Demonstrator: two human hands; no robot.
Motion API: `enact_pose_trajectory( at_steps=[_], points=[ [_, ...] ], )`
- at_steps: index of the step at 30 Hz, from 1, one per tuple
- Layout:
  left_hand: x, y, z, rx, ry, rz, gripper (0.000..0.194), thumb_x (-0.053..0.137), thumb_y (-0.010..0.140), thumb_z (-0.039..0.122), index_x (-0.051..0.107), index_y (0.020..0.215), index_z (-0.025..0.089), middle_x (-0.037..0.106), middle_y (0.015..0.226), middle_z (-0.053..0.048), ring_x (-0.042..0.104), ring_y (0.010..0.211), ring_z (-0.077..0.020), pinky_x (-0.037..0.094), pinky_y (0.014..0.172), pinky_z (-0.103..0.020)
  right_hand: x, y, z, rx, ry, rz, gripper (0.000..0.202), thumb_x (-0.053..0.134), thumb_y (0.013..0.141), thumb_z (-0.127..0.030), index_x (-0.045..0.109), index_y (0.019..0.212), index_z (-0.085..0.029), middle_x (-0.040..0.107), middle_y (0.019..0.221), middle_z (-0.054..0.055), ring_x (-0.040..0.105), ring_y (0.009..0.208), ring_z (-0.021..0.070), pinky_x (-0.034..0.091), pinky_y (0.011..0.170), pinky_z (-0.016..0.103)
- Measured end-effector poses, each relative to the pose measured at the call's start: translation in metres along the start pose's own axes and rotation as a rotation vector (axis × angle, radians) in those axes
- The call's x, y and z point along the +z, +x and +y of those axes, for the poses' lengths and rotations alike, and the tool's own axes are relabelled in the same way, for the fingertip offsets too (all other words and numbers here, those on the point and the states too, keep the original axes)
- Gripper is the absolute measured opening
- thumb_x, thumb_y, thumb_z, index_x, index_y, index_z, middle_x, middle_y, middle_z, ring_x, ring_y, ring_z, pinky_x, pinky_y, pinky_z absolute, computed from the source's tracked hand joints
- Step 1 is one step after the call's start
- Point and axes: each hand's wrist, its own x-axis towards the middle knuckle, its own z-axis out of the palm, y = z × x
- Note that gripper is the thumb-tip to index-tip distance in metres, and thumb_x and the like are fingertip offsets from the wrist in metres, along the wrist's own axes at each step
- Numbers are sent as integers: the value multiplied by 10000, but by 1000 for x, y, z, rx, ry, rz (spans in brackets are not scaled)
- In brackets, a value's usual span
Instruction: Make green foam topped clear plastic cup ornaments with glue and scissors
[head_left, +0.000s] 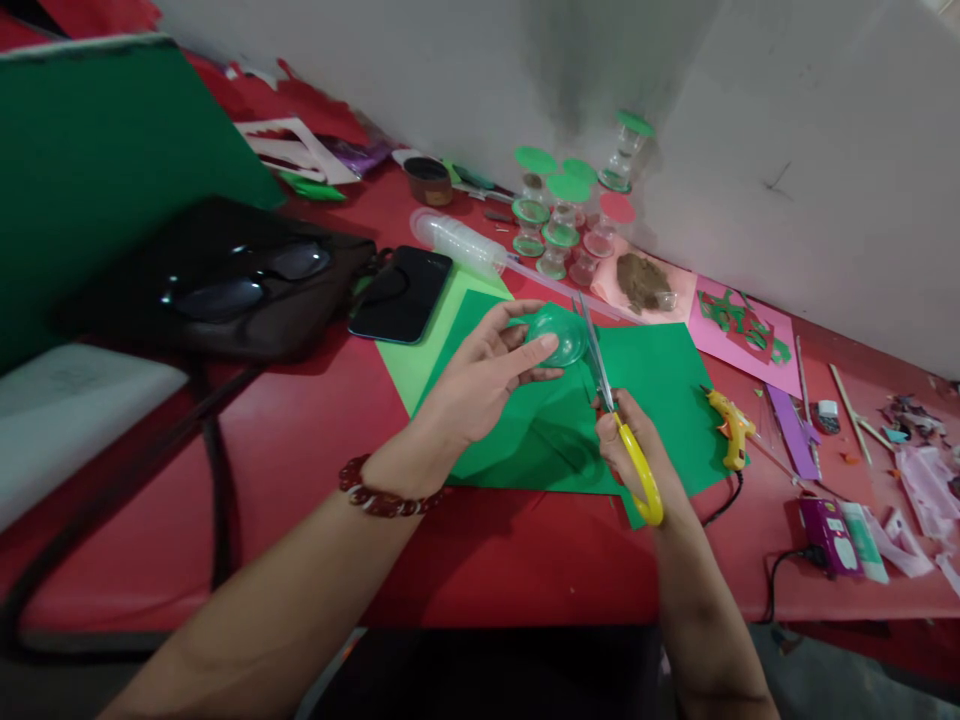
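Note:
My left hand (487, 365), with a beaded bracelet at the wrist, pinches a small clear plastic cup (564, 338) between thumb and fingers. Green shows through the cup; whether a piece of green paper is fixed to it I cannot tell. In my right hand (626, 440) is a pair of scissors (639, 470) with yellow handles. Their blades point away from me, slightly parted, close beside the cup's right edge. Under both hands lies a green paper sheet (667, 375), partly over a light green sheet (394, 362).
Behind the hands stand several hourglass-shaped cup pairs (559, 245) and a row of stacked clear cups (457, 240). A phone (401, 295) and a black bag (300, 315) with glasses lie left. Rightward are a yellow glue gun (731, 428), paper scraps (742, 325) and brown powder (641, 280).

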Motion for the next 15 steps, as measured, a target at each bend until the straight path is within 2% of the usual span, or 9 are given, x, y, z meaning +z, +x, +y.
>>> enact_pose_trajectory(
  at_steps=[5, 11, 15],
  points=[
    [0, 0, 1, -8, 19, 13, 487, 965, 669, 293, 633, 1020, 230, 710, 913, 9, 686, 820, -151, 613, 698, -272, 0, 1, 4, 6, -3, 8, 633, 562, 885, -831, 543, 1098, -235, 428, 687, -72, 287, 496, 72, 242, 445, 223],
    [3, 0, 2, -30, 10, 38, 517, 974, 633, 269, 641, 1027, 229, 723, 899, 11, 688, 802, -147, 593, 680, -262, 0, 1, 5, 9, -23, 21, 651, 538, 878, -853, 557, 1088, -237, 419, 654, -75, 294, 482, 76, 252, 444, 225],
    [1, 1, 3, -17, 7, 72, 487, 980, 626, 281, 682, 1008, 235, 733, 906, 13, 655, 758, -121, 533, 642, -232, 1, 1, 2, 3, -41, 33, 645, 566, 860, -851, 565, 1050, -235, 447, 664, -70, 292, 490, 72, 247, 443, 219]
  ],
)
